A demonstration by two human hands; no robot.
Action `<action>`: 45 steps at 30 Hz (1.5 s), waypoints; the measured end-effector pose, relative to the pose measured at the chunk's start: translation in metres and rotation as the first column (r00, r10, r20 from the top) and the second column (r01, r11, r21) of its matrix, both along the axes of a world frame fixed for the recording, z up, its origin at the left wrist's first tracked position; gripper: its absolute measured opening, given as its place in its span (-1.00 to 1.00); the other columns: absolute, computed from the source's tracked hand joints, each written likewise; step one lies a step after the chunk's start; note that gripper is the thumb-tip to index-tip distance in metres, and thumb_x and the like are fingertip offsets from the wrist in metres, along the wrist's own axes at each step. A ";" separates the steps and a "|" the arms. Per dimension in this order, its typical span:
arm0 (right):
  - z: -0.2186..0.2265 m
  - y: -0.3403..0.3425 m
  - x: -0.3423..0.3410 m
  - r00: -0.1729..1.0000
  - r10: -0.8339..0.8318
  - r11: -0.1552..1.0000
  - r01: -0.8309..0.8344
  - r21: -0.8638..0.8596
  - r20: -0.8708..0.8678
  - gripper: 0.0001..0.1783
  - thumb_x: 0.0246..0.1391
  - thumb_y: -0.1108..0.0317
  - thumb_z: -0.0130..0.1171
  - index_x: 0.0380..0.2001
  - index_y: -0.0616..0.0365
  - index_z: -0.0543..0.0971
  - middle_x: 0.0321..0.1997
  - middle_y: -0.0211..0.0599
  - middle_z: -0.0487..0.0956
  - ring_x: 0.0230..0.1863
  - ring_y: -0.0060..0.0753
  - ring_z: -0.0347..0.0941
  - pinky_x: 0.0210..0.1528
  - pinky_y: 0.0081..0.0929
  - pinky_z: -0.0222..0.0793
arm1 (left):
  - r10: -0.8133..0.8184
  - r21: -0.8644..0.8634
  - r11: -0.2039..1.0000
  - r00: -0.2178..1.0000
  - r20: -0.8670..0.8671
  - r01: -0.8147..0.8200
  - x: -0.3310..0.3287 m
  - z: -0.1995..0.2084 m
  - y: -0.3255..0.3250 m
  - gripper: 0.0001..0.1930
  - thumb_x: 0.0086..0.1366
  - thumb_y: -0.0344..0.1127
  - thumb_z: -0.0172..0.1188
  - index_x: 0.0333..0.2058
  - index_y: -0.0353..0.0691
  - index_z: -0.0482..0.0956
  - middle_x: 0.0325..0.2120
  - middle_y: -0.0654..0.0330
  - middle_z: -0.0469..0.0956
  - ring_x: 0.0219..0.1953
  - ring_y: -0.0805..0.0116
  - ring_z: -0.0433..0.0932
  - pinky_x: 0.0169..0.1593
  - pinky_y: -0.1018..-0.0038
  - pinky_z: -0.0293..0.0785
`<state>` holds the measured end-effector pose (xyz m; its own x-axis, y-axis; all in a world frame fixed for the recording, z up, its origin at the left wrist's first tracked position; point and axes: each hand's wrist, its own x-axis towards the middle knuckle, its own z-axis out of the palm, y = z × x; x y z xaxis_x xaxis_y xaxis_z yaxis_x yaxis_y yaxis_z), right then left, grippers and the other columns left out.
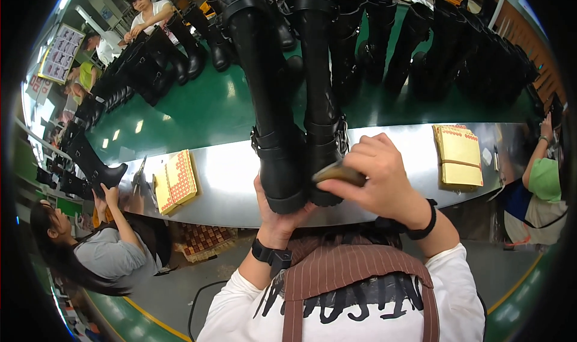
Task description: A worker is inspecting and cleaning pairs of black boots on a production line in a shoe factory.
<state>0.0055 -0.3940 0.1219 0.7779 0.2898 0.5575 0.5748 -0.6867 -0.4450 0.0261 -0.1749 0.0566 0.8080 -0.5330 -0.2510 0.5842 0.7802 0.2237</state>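
A pair of tall black boots stands upright in front of me: the left boot (277, 167) and the right boot (321, 152), both with ankle straps and buckles. My left hand (279, 220) is closed around the lower end of the left boot, its fingers partly hidden beneath the soles. Pinched in my right hand (381, 171) is a curved, smooth brown piece (338, 174) whose kind I cannot make out. Its tip is close to the lower part of the right boot; whether they touch, I cannot tell.
Bundles of yellow printed cards lie on the metal ledge, one on the left (176, 183) and another on the right (460, 158). Dark pliers-like tools (139, 175) rest at left. More black boots (421, 47) line the green conveyor belt (204, 116). A co-worker (114, 252) handles a boot at left.
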 end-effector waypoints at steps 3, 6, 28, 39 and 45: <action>0.004 -0.003 0.013 0.993 -0.030 0.978 0.052 0.204 -0.112 -0.62 -0.18 0.14 0.49 -0.64 0.14 0.52 -0.67 -0.34 0.39 -0.56 -0.27 0.34 -0.38 -0.30 0.17 | -0.007 -0.083 0.997 1.000 -0.009 0.006 -0.001 -0.001 0.003 -0.28 0.28 0.35 -0.19 0.21 -0.03 0.37 0.13 0.13 0.45 0.14 0.03 0.46 0.05 -0.07 0.50; -0.015 -0.059 0.022 0.829 -0.525 0.831 0.548 -0.097 0.190 -0.68 -0.09 0.22 0.41 -0.63 0.20 0.53 -0.59 -0.22 0.47 -0.44 -0.11 0.40 -0.39 -0.20 0.24 | 0.010 -0.106 0.994 0.999 -0.035 -0.014 -0.003 -0.002 0.008 -0.27 0.28 0.36 -0.20 0.23 -0.02 0.36 0.14 0.13 0.45 0.15 0.04 0.45 0.06 -0.07 0.49; 0.183 -0.025 0.053 0.913 0.402 0.864 -0.353 -0.359 0.068 0.28 -0.54 0.61 0.36 0.42 0.19 0.03 0.49 -0.06 0.08 0.54 -0.06 -0.11 0.53 -0.10 -0.26 | -0.241 0.080 0.970 0.955 0.171 0.230 -0.005 -0.092 0.093 -0.56 0.32 -0.17 0.05 0.04 -0.39 0.51 -0.10 -0.04 0.62 -0.12 0.19 0.66 0.02 0.27 0.62; 0.201 -0.030 0.017 0.908 0.365 0.839 -0.416 -0.350 -0.206 -0.25 -0.56 0.42 0.45 -0.05 -0.07 0.61 -0.08 -0.43 0.64 -0.18 -0.23 0.57 -0.08 -0.39 0.46 | -0.363 0.012 0.931 0.919 0.151 0.366 0.015 -0.095 0.078 -0.62 0.37 -0.28 -0.05 0.01 -0.41 0.52 -0.12 0.00 0.64 -0.16 0.30 0.68 -0.01 0.38 0.64; 0.185 -0.016 0.012 0.952 0.284 0.888 -0.307 -0.342 -0.117 -0.44 -0.45 0.44 0.48 -0.19 0.07 0.62 -0.29 -0.37 0.66 -0.35 -0.08 0.55 -0.16 -0.37 0.47 | -0.309 0.032 0.951 0.945 0.108 0.307 0.016 -0.078 0.070 -0.48 0.45 -0.03 -0.11 0.16 -0.34 0.39 0.01 -0.02 0.54 -0.03 0.24 0.59 0.11 0.33 0.53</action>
